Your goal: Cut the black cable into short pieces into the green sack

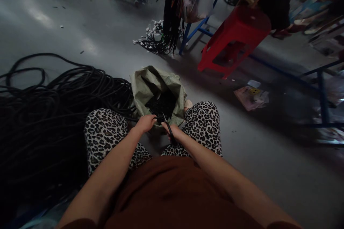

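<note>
I sit with a green woven sack (150,82) open between my knees; dark cut pieces (162,104) fill its inside. My left hand (146,123) is closed around a black cable that runs in from the big pile on my left. My right hand (175,131) grips dark scissors (167,125), whose blades point up toward the cable just over the sack's near rim. Both hands sit close together at the sack's mouth.
A large heap of coiled black cable (53,107) covers the floor at my left. A red plastic stool (236,35) stands ahead to the right beside blue metal frames (322,96). Hanging black cords (172,14) and a small packet (251,97) lie beyond.
</note>
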### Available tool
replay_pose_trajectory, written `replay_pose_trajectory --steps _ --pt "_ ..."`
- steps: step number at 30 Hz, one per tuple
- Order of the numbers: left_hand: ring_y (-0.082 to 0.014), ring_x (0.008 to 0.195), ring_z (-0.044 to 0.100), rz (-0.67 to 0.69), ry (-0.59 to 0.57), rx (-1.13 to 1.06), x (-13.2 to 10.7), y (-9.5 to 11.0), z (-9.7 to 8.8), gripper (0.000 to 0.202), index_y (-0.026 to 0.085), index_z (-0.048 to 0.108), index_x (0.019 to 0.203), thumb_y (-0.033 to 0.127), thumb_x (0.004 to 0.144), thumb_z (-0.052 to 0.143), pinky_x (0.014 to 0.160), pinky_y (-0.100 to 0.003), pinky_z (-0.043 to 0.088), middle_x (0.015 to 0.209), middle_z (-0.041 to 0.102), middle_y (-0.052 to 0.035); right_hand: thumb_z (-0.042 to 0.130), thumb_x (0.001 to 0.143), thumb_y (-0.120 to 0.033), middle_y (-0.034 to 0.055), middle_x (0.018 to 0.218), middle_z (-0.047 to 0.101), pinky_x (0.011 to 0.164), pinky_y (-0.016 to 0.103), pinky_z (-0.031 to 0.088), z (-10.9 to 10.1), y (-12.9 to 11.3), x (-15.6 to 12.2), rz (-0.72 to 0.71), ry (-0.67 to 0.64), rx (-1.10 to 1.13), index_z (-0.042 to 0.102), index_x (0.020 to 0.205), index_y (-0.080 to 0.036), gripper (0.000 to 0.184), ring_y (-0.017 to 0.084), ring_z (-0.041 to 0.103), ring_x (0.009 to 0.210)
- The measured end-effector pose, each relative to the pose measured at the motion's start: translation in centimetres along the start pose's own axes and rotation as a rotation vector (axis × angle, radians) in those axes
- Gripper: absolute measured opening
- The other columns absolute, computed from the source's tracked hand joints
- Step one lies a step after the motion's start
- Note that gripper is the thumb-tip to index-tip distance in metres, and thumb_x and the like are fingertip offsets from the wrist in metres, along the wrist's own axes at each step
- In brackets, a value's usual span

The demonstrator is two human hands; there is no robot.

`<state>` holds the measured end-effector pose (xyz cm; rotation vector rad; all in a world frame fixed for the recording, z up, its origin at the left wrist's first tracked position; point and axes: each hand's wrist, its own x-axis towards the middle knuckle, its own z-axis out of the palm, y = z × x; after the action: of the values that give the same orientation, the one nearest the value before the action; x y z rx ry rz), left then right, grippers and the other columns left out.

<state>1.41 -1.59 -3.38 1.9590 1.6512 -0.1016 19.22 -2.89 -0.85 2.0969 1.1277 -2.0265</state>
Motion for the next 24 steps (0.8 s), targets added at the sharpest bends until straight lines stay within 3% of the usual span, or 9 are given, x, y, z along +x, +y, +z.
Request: replay_pose_trajectory --steps 10,18,24 --pt "-0.02 0.101 0.061 -0.024 -0.027 0.062 0.13 -0.41 0.23 0.032 0.026 0.061 0.113 0.032 0.089 0.04 0.082 -0.028 0.045 0.108 0.067 -0.0048 0.059 0.078 -0.055 -0.0055 0.037 0.036 0.03 0.019 0.031 0.1 0.43 0.03 -0.039 0.054 -0.062 0.049 0.063 -0.016 0.043 0.009 0.039 0.03" --pt "-0.0206 0.101 0.061 -0.046 -0.07 0.088 -0.05 -0.18 -0.08 0.033 0.027 0.061 0.113 0.032 0.089 0.04 0.084 -0.028 0.044 0.107 0.067 -0.0061 0.065 0.074 -0.054 -0.0052 0.036 0.036 0.029 0.02 0.031 0.24 0.01 -0.47 0.001 0.062 -0.073 0.051 0.061 -0.016 0.042 0.01 0.039 0.03" --pt "-0.0216 0.103 0.06 -0.074 -0.062 0.104 0.04 -0.16 -0.35 0.033 0.026 0.061 0.114 0.032 0.089 0.04 0.083 -0.03 0.045 0.108 0.067 -0.0071 0.063 0.078 -0.051 -0.0049 0.038 0.039 0.029 0.017 0.032 -0.05 0.13 -0.48 -0.003 0.052 -0.057 0.05 0.061 -0.015 0.042 0.008 0.04 0.03"
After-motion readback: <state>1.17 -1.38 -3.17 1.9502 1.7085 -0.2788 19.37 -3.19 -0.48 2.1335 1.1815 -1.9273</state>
